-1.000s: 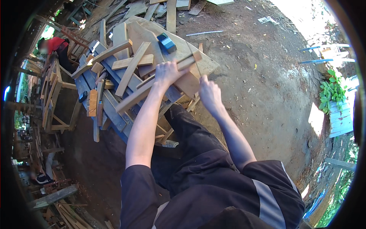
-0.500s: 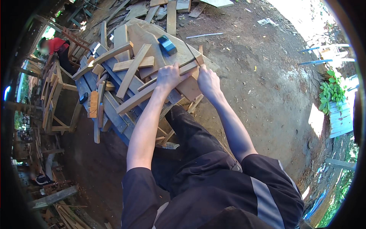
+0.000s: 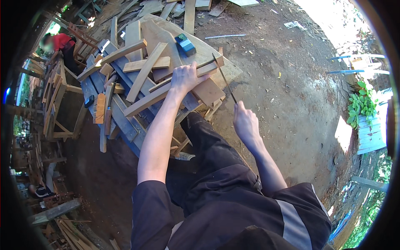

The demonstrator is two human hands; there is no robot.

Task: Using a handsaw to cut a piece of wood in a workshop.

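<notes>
My left hand [image 3: 185,79] is closed over a long squared wooden bar [image 3: 154,100] that lies at a slant across the workbench [image 3: 121,109]. A thin strip of wood runs along the bar's far side. My right hand [image 3: 246,122], off the bench's right side, grips a tool with a narrow dark blade [image 3: 228,85], which looks like a saw seen edge-on; its handle is hidden in my fist. The blade crosses the bar near its right end. Under that end is a flat brown block [image 3: 208,91].
A blue-and-black box-shaped thing [image 3: 185,44] rests on a plywood sheet [image 3: 166,31]. Loose battens [image 3: 148,71], an orange-tan block [image 3: 99,108] and a wood-handled tool [image 3: 108,116] crowd the bench's left. Another person in red [image 3: 62,43] bends at far left. Leafy greenery [image 3: 362,102] stands right.
My right hand has drawn back toward me and a little to the right, pulling the blade across the bar. My left hand keeps its hold on the bar.
</notes>
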